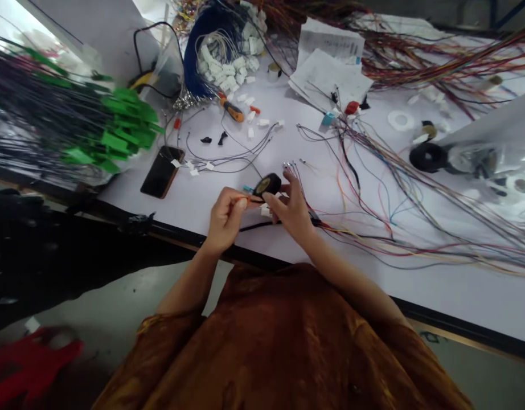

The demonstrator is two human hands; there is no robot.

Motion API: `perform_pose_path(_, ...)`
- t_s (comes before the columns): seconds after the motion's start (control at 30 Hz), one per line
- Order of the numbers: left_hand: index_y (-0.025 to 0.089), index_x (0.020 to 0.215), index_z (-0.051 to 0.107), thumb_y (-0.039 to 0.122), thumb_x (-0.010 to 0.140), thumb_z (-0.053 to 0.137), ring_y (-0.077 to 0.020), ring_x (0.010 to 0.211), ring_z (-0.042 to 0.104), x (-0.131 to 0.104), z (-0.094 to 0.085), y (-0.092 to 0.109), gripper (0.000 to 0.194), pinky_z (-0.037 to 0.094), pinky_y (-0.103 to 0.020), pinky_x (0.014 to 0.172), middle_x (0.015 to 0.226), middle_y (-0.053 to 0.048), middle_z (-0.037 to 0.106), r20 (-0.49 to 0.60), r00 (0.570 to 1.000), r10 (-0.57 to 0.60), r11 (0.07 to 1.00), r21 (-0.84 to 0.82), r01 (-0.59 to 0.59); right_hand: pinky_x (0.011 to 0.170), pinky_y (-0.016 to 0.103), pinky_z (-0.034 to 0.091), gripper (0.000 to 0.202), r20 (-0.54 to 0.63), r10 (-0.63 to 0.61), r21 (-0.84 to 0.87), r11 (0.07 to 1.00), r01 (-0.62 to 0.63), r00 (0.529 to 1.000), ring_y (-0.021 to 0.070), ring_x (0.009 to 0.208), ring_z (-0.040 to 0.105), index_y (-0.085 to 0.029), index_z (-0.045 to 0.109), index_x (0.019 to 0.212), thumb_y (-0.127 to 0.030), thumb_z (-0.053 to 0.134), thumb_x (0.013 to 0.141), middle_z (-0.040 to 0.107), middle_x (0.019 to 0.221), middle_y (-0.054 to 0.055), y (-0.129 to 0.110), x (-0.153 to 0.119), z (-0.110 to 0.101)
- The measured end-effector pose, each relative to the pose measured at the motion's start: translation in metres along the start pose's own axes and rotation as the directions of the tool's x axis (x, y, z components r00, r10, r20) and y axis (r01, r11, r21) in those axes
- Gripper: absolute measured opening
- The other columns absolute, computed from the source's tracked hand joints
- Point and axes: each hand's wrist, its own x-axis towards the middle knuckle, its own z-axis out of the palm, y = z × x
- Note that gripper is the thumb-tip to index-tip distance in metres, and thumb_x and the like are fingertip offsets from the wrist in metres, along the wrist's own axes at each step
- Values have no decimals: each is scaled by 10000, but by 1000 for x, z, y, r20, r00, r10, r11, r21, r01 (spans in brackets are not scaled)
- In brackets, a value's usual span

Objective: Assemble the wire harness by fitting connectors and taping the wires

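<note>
Near the table's front edge, my left hand (226, 219) is closed, thumb against fingers, on thin orange wires (244, 198). A roll of black tape (268, 185) is in my right hand (293, 208), whose fingers curl round its side. Dark tape runs from the roll toward the wires at my left fingertips. A small teal connector (247, 188) shows just behind the left fingers. White connector pieces (266, 210) sit under the right hand. To the right, a bundle of coloured wires (348, 230) trails away across the table.
A phone (163, 172) lies at left, by green-tagged cables (121, 128). Further back are an orange-handled screwdriver (232, 108), white connectors (226, 65) on blue wires, and paper sheets (331, 77). Long wire harnesses (399, 154) cross the right side, near another black tape roll (427, 158).
</note>
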Motion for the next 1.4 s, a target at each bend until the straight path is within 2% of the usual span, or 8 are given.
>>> perform_pose_path(0.13,191,876,605,440,853,691,-176,875,723,-1,-2,-7,264,588,-308,829,950,-60,737,35,999,10,1000,25,-10,347,197,306,488,99,341,311,882,-355,935,47,408,358,-209,490,1185,-330,665,746,545,722,-48,4,28,-9)
perform_pose_path(0.43,209,1081,655,447,762,778,-170,928,709,11,2,-51,418,579,-265,762,1084,-72,717,94,991,-99,989,-105,109,447,188,439,442,14,283,481,839,-255,959,69,573,494,-256,517,1119,-298,658,702,583,873,-39,30,17,-24)
perform_pose_path(0.63,168,856,713,475,833,695,-49,435,478,16,24,-46,308,372,-169,409,585,21,604,-67,993,-101,995,-21,100,579,282,543,520,-15,-78,22,997,78,997,162,762,604,-284,415,1343,-303,576,849,603,1013,52,28,-20,-36)
perform_pose_path(0.73,180,894,692,491,829,691,-45,434,520,14,27,-33,317,367,-167,371,775,-14,700,-73,983,-168,982,-97,160,721,357,571,454,173,-335,-341,862,375,926,206,892,617,-276,507,1320,-279,584,873,580,1077,91,21,-50,-44)
perform_pose_path(0.97,185,875,694,347,920,613,-186,1012,679,-14,31,-9,187,551,-340,916,1028,-88,731,303,893,332,849,318,-423,377,214,373,414,15,19,159,987,-21,1000,69,445,411,-234,477,1185,-433,623,852,516,747,-30,2,-6,-29)
perform_pose_path(1.17,185,913,581,525,904,581,-82,471,607,7,37,-34,340,427,-180,393,864,-50,737,-131,991,7,999,48,-1,603,291,522,370,13,-242,-137,961,241,970,151,720,583,-254,528,1225,-312,565,862,590,923,48,23,-34,-51)
perform_pose_path(1.27,194,930,573,511,931,544,-95,522,645,6,36,-24,319,503,-199,469,875,-45,740,-44,999,-16,997,73,19,673,314,539,332,77,-340,-269,898,348,937,169,829,595,-240,583,1158,-309,616,835,590,1074,90,21,-54,-53)
perform_pose_path(1.4,188,896,650,407,951,555,-175,969,707,-12,32,-2,245,561,-332,925,1022,-76,739,310,928,208,876,363,-318,445,212,432,426,-79,-64,88,994,71,995,84,563,501,-230,504,1162,-380,675,802,592,872,10,4,-25,-42)
